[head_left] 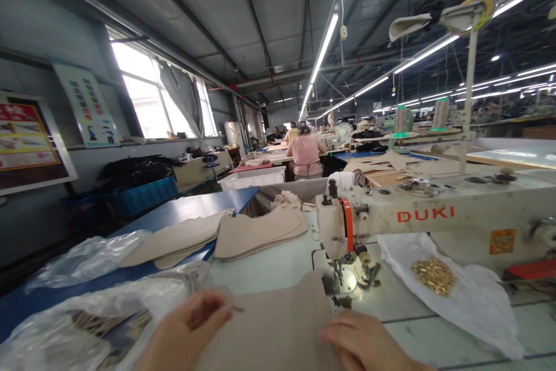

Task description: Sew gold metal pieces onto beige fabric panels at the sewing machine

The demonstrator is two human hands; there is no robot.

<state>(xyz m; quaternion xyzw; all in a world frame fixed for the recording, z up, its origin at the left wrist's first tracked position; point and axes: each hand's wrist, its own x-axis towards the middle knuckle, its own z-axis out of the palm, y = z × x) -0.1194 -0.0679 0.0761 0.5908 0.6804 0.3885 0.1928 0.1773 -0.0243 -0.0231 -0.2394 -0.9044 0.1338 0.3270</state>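
My left hand (186, 330) is at the bottom left, fingers pinched on a small thin grey item at the edge of a beige fabric piece (278, 324) lying on the sewing table. My right hand (365, 342) rests on the right edge of that same piece, fingers curled down on it, just in front of the needle area (347, 278) of a white DUKI sewing machine (434, 215).
Stacks of beige cut pieces (256, 232) lie behind the fabric. Clear plastic bags (87, 313) sit at left. A white cloth with small gold metal parts (434, 275) lies at right. A person in pink (306, 154) sits farther back. Thread cones (402, 122) stand behind the machine.
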